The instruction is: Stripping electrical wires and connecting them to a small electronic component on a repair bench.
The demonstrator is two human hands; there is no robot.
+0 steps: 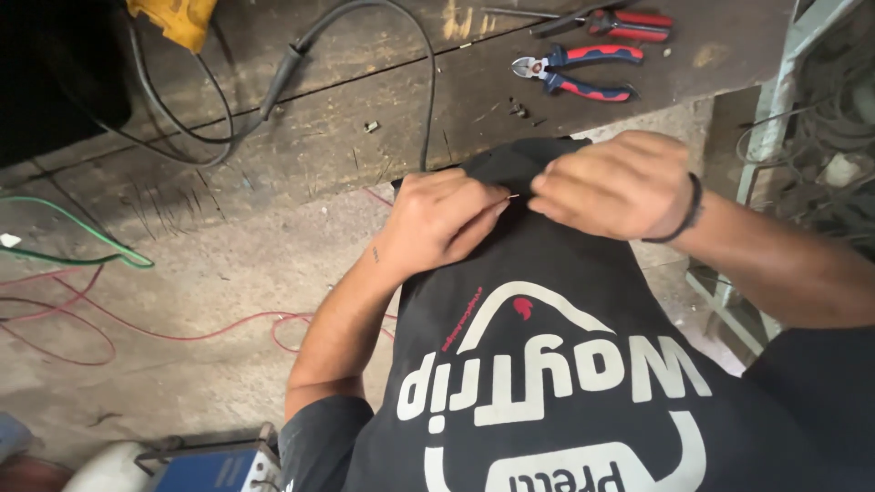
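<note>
Black shirt (583,301), red-blue pliers (574,73)

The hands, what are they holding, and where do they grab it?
Both the left hand and the right hand pinch a thin wire between fingertips, one at each end, over the black shirt.

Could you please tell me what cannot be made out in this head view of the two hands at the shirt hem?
- Thin wire: too small to identify.
- Left hand and right hand: fingertips curl under, grip hidden.
- Yellow tool: cut off by top edge.
- Blue machine: cut off by bottom edge.
</note>
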